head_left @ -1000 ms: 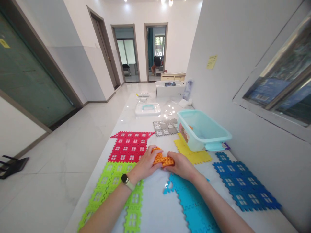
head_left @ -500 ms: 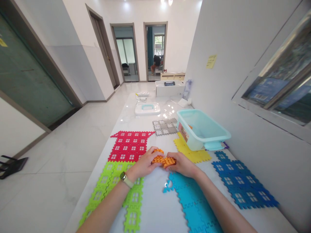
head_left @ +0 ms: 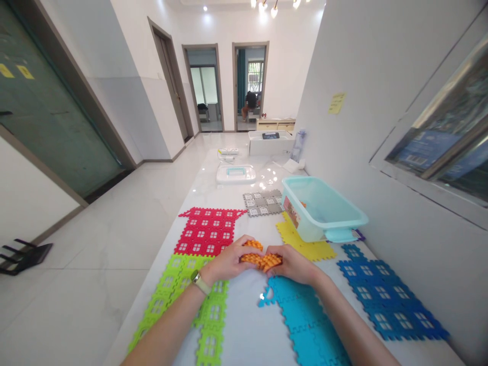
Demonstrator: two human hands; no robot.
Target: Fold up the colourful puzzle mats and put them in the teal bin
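Note:
Orange puzzle tiles (head_left: pixel 261 257) lie on the white table (head_left: pixel 244 315) between both hands. My left hand (head_left: pixel 226 264), with a watch on the wrist, has its fingers curled over the tiles' left part. My right hand (head_left: pixel 293 264) presses its closed fingers on the right part. Around the hands lie flat tile mats: red (head_left: pixel 208 231), lime green (head_left: pixel 179 295), light blue (head_left: pixel 305 320) and yellow (head_left: pixel 305 244).
A teal plastic tub (head_left: pixel 324 208) sits on the yellow mat by the right wall. A dark blue mat (head_left: pixel 389 300) lies at right, a grey mat (head_left: pixel 264 202) further back, then a white lid (head_left: pixel 235 173) and white box (head_left: pixel 270 142). The table's left edge drops to the floor.
The view has shifted a little. Both hands stay on the orange tiles and have closed in tighter over them.

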